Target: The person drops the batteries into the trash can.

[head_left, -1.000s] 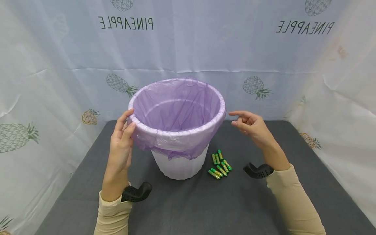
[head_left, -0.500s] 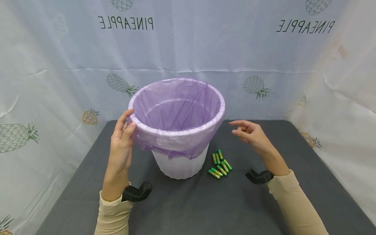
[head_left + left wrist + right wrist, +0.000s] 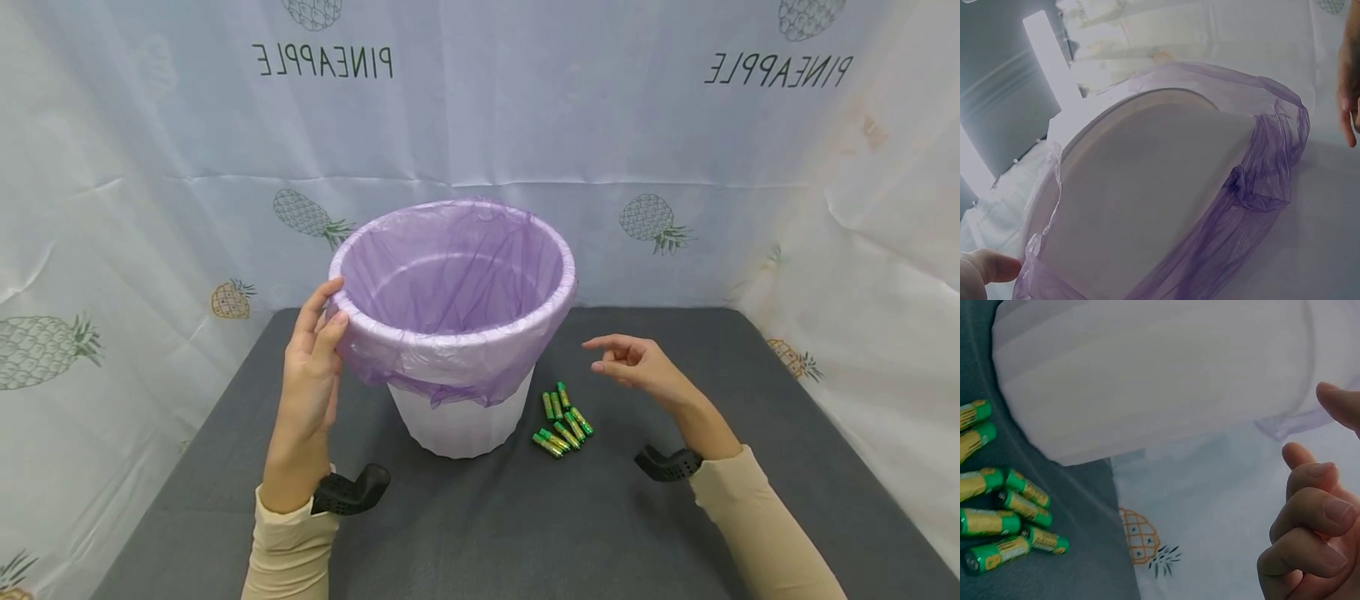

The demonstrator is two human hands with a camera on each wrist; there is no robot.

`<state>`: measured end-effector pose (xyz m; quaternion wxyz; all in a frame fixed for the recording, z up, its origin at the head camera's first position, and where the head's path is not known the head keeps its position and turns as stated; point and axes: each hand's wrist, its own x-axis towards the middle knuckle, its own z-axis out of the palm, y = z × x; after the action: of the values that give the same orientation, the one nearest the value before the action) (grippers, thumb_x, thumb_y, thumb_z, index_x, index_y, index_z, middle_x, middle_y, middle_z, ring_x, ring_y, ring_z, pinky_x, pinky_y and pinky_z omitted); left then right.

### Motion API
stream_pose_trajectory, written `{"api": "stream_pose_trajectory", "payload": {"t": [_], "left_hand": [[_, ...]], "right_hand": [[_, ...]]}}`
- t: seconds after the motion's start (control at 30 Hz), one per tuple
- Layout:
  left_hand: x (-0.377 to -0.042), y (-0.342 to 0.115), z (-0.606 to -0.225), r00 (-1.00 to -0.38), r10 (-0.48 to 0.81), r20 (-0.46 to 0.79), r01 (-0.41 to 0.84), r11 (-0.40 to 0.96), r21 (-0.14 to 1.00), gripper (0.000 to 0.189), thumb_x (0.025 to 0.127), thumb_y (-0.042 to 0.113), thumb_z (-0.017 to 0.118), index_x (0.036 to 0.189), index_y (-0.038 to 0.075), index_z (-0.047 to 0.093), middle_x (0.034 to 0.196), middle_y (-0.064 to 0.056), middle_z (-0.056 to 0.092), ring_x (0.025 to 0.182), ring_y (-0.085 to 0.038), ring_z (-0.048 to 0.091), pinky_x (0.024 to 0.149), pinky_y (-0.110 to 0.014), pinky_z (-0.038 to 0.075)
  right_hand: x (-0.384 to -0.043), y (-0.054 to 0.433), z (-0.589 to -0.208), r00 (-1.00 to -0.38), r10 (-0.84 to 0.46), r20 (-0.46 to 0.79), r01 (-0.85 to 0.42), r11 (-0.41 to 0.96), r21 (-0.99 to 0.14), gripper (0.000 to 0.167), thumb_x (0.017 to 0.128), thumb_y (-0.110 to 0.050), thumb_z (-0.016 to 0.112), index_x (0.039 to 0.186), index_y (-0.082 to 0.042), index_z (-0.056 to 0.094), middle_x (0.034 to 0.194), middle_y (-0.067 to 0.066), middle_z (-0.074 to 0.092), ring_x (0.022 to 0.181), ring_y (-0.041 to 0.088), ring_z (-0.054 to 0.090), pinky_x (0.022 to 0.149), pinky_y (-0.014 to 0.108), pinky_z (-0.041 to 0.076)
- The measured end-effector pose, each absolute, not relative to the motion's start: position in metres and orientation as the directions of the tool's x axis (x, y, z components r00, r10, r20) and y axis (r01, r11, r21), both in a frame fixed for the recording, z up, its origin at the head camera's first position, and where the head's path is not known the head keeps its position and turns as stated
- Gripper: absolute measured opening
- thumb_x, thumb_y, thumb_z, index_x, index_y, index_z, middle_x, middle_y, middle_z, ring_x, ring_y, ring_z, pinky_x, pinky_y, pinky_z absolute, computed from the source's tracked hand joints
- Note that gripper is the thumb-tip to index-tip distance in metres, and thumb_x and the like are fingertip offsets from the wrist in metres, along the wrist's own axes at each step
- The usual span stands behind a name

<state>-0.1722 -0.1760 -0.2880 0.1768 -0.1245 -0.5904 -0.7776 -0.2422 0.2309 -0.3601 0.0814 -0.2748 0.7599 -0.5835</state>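
Note:
A white trash can [image 3: 459,425] stands upright on the dark table, lined with a thin purple trash bag [image 3: 450,367] folded over its rim. My left hand [image 3: 306,383] touches the left side of the bagged rim, fingertips and thumb against the outside. In the left wrist view a fingertip [image 3: 1004,265] lies right at the bag's edge. My right hand [image 3: 637,367] is in the air right of the trash can, holding nothing, its index finger extended and the other fingers loosely curled. Several green-and-gold batteries [image 3: 573,427] lie between the can and that hand.
The grey cloth-covered table [image 3: 480,533] extends to both sides and toward me. Behind it hangs a white curtain [image 3: 510,125] with pineapple prints. A black wrist device [image 3: 348,492] is on the left wrist, and another black device [image 3: 667,463] on the right.
My right hand has come down from beside the rim, ending lower and nearer the batteries. The left hand, trash can, bag and batteries stay where they were.

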Motion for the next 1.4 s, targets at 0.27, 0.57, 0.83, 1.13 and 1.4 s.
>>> {"api": "stream_pose_trajectory", "payload": {"t": [0.27, 0.57, 0.83, 1.13, 1.4], "left_hand": [[-0.172, -0.176, -0.288, -0.905, -0.131, 0.405, 0.426, -0.245, 0.871, 0.038, 0.098, 0.008, 0.044, 0.134, 0.019, 0.049, 0.107, 0.004, 0.058, 0.091, -0.004, 0.054, 0.085, -0.020, 0.043], [-0.172, -0.176, -0.289, -0.908, -0.128, 0.399, 0.419, -0.237, 0.876, 0.038, 0.098, 0.009, 0.044, 0.134, 0.020, 0.049, 0.106, 0.005, 0.057, 0.090, -0.004, 0.053, 0.083, -0.020, 0.044], [-0.171, -0.176, -0.288, -0.908, -0.124, 0.400, 0.419, -0.238, 0.876, 0.038, 0.098, 0.009, 0.044, 0.134, 0.020, 0.049, 0.108, 0.004, 0.057, 0.092, -0.004, 0.054, 0.084, -0.020, 0.044], [-0.172, -0.176, -0.287, -0.909, -0.122, 0.400, 0.418, -0.248, 0.874, 0.038, 0.098, 0.008, 0.044, 0.133, 0.020, 0.049, 0.110, 0.003, 0.058, 0.093, -0.004, 0.054, 0.085, -0.020, 0.044], [-0.172, -0.176, -0.288, -0.910, -0.131, 0.393, 0.414, -0.252, 0.875, 0.038, 0.098, 0.008, 0.044, 0.133, 0.020, 0.050, 0.110, 0.003, 0.058, 0.092, -0.004, 0.054, 0.084, -0.020, 0.044]], "right_hand": [[-0.242, 0.240, -0.378, -0.815, -0.566, 0.122, -0.278, 0.198, -0.940, 0.035, 0.093, -0.003, 0.058, 0.116, -0.028, 0.063, 0.071, -0.008, 0.052, 0.050, 0.017, 0.026, 0.049, 0.038, 0.026], [-0.241, 0.245, -0.396, -0.806, -0.585, 0.086, -0.246, 0.200, -0.948, 0.031, 0.092, -0.003, 0.060, 0.120, -0.015, 0.063, 0.074, -0.012, 0.056, 0.051, 0.012, 0.028, 0.049, 0.038, 0.026], [-0.247, 0.246, -0.414, -0.775, -0.632, 0.021, -0.226, 0.246, -0.943, 0.032, 0.090, -0.005, 0.063, 0.122, -0.010, 0.060, 0.074, -0.013, 0.056, 0.052, 0.001, 0.035, 0.045, 0.031, 0.029], [-0.250, 0.250, -0.430, -0.744, -0.667, -0.034, -0.193, 0.264, -0.945, 0.047, 0.090, -0.005, 0.063, 0.127, 0.018, 0.046, 0.073, -0.013, 0.055, 0.052, 0.004, 0.034, 0.045, 0.028, 0.028], [-0.255, 0.254, -0.440, -0.726, -0.681, -0.099, -0.153, 0.300, -0.942, 0.051, 0.091, -0.006, 0.063, 0.131, 0.017, 0.042, 0.076, -0.012, 0.056, 0.053, 0.000, 0.036, 0.046, 0.026, 0.030]]}}
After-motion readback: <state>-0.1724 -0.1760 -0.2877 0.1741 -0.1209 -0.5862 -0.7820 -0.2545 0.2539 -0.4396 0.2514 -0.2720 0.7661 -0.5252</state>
